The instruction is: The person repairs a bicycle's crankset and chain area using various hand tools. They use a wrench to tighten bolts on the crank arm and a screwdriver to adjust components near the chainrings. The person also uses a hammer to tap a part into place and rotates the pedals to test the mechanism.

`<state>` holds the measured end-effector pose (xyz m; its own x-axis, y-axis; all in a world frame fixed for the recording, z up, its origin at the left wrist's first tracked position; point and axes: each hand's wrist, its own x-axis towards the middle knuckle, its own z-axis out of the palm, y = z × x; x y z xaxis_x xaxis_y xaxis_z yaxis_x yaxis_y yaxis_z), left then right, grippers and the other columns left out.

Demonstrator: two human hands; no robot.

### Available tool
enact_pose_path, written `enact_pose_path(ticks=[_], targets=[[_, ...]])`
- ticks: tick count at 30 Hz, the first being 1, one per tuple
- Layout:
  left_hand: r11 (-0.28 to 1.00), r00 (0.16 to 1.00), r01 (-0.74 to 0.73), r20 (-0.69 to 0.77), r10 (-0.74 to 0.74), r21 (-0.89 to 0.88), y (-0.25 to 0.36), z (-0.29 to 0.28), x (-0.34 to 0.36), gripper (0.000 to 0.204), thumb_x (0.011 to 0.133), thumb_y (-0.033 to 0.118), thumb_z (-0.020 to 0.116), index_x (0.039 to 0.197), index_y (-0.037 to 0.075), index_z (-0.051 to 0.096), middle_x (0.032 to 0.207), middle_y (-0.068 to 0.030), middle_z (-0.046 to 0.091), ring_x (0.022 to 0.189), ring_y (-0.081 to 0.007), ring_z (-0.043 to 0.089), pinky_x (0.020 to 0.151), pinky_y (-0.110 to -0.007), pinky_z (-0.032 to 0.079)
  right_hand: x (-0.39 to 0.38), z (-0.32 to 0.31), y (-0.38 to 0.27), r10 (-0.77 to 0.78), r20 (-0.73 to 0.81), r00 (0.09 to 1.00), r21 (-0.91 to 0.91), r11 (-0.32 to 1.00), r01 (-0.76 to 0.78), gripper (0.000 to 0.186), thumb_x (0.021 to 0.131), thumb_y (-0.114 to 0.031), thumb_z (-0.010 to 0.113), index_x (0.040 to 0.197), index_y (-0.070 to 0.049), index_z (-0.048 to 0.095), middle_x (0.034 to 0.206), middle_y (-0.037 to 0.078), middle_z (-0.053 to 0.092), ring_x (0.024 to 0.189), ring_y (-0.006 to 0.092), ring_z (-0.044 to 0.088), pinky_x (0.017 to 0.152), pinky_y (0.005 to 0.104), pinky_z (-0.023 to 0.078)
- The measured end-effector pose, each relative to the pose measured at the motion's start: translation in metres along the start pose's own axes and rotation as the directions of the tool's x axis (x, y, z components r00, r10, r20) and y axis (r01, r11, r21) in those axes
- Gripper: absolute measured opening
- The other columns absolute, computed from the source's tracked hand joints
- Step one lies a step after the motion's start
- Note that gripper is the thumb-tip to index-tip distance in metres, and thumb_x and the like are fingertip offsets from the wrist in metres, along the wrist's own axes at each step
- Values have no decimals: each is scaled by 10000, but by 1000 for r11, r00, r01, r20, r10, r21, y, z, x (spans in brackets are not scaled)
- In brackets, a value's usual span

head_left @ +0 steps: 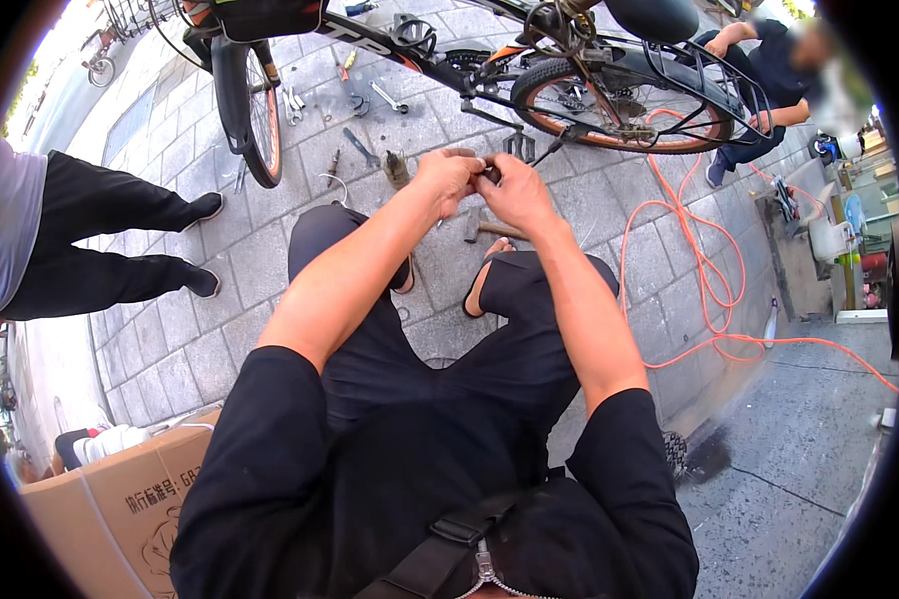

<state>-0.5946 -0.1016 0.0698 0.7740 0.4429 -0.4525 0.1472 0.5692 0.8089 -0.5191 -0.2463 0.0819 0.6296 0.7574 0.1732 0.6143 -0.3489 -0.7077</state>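
Both my hands meet in front of my knees, just short of a bicycle (pixel 410 50). My left hand (pixel 448 182) has its fingers pinched at a small dark part (pixel 490 175). My right hand (pixel 517 196) closes on the same part from the other side; its kind is too small and covered to tell. Right behind the hands are a black pedal (pixel 518 147) and a thin dark rod (pixel 549 151). Below them, on the paving, lies a hammer (pixel 473 226) with a wooden handle.
Wrenches (pixel 390 98), a screwdriver-like tool (pixel 334 165) and other tools lie left of the hands. An orange hose (pixel 704 245) loops across the right. One person (pixel 120 230) stands at left; another (pixel 769 85) crouches by the rear wheel. A cardboard box (pixel 120 499) stands lower left.
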Motion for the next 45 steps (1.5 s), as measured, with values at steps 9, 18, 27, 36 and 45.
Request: enact_pose_path(ticks=[9,18,27,36,45], targets=[[922,974,-208,14,225,-327,92,-46,25,178,962,-27,652,1125,-67,593,1050,-183,687,1024,-300,708,938,-402,613,97,69,96,374,-161,914,2,926,-378,430,891,-385,696,1143,-41,757,1041,227,756,1008,380,728,904,437,562],[809,985,-161,-38,169,-565,123,-62,22,107,1004,6,621,1075,-73,630,1105,-200,685,1128,-308,682,1010,-398,601,176,158,165,495,-175,851,-64,857,-511,496,894,-414,707,1142,13,745,1142,287,716,1121,421,683,949,461,538],[837,986,-165,-60,157,-521,135,-83,23,108,1010,19,629,1117,13,614,1091,-137,698,1134,-300,691,1002,-412,586,195,192,179,691,318,649,944,-293,-150,198,956,-228,749,1009,-63,654,863,67,677,743,211,656,657,375,568],[818,980,-185,-42,193,-545,135,-93,16,109,1011,24,633,1099,-32,667,1120,-163,709,1152,-284,681,989,-371,599,190,201,178,710,221,669,974,-190,-120,164,974,-193,746,975,-46,674,875,78,696,778,198,678,692,334,591],[843,980,-194,-61,189,-503,134,-83,20,132,992,5,645,1113,15,592,1064,-124,688,1115,-293,689,971,-394,590,193,226,158,755,258,602,845,125,-520,272,971,-245,686,800,-37,645,701,75,631,593,173,621,484,327,503]])
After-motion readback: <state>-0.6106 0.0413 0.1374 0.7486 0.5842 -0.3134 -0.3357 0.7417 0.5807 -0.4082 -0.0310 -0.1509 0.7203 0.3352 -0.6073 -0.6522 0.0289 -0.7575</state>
